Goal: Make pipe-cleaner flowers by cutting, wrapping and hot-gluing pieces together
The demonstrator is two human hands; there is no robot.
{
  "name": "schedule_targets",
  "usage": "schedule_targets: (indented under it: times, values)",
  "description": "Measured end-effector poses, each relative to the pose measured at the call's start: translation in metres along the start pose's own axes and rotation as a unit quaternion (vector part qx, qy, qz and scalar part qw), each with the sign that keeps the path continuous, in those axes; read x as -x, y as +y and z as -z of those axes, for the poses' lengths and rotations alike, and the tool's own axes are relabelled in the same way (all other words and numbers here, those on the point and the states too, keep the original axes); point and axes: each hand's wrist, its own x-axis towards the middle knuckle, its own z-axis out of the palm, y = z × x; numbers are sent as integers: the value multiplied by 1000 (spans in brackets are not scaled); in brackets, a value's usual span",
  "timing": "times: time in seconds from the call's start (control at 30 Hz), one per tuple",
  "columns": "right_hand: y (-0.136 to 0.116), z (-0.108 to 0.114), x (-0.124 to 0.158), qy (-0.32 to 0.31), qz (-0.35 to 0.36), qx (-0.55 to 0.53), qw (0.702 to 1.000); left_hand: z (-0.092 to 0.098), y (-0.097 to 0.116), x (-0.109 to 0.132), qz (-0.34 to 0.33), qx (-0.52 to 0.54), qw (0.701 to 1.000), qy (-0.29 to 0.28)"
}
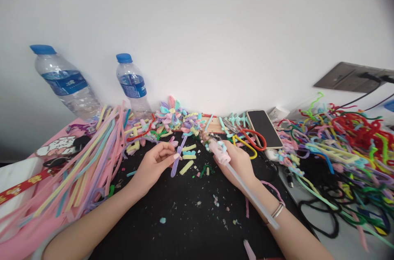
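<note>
My left hand [160, 160] pinches a short purple pipe cleaner piece [175, 166] between thumb and fingertips, held upright over the black work surface [184, 215]. In my right hand [237, 163] is a pink hot glue gun [219, 151], its nozzle end pointing away to the upper left. A long translucent glue stick [250, 194] sticks out of its back, over my right wrist. Between my hands lie short yellow pipe cleaner pieces [186, 167], a blue piece [188, 154] and a dark green piece [207, 171]. Behind them stands a pastel pipe cleaner flower [170, 112].
Two water bottles [132, 83] stand against the wall. Long pastel pipe cleaners [101, 149] cover the left side; a multicoloured tangle [363, 157] fills the right. Red-handled scissors [255, 139] and a phone [264, 128] lie at the back, near a wall socket [344, 77].
</note>
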Motion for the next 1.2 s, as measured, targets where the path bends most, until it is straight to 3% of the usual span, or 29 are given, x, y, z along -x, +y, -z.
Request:
schedule_targets:
  times: [0.37,0.5,0.6,0.7,0.87,1.2]
  values:
    - [11,-6,-7,-7,-108,105,989,2,-4,1,4,23,998,-54]
    - [0,3,-6,20,-34,-10,999,0,1,3,-1,3,995,-96]
    - [-12,8,-3,-16,49,-139,989,-2,1,5,-5,-19,988,-153]
    - [-26,7,2,-67,89,-199,974,-3,-1,8,0,-24,977,-210]
    - [-38,3,6,-81,100,-203,971,-5,-2,12,25,-30,967,-251]
    - [-37,0,6,-91,63,-206,972,-4,-3,9,6,-21,971,-238]
